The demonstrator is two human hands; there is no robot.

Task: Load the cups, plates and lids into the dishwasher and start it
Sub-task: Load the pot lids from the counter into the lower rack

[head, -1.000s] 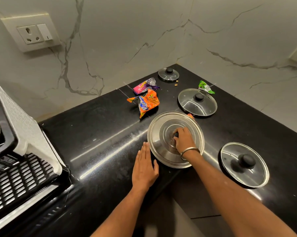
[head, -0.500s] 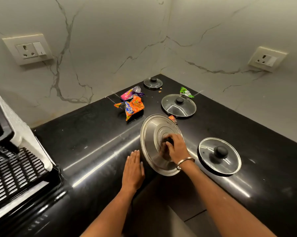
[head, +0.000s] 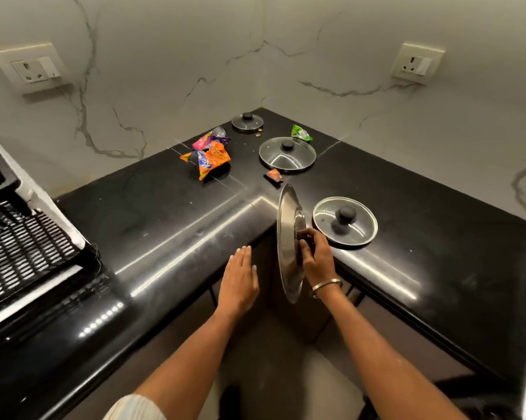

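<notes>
- The left hand (head: 239, 280) is hovering flat and palm down, fingers straight and pressed together, holding nothing, just off the near edge of the black counter (head: 170, 213) at its inner corner
- The right hand (head: 316, 257), wearing a metal bangle (head: 327, 285) at the wrist, is gripping the dark knob of the big steel lid (head: 287, 237) with curled fingers
- That steel lid is standing on edge, tilted nearly upright, off the counter surface and hanging partly past the near edge, between the two hands
- On the left, a white and black slatted rack (head: 28, 247) is sitting beside the counter, cut off by the frame edge
- Just right of the steel lid, a glass lid (head: 345, 221) with a black knob is lying flat on the counter, close to the right hand
- A small orange wrapper (head: 274, 174) is lying just beyond the top of the steel lid
- Farther back, a larger glass lid (head: 287, 154) is lying flat, apart from the near one
- To its left, an orange snack packet (head: 211, 159) is lying crumpled, with a pink and purple packet (head: 210, 139) touching its far side
- A green wrapper (head: 300, 133) is lying just beyond the larger glass lid, on the right
- In the far corner, a small glass lid (head: 247, 121) is resting flat, with a few tiny brownish bits near it
- On the marble wall (head: 170, 65), a left socket (head: 36, 69) and a right socket (head: 416, 65) are sitting on either side of the corner
</notes>
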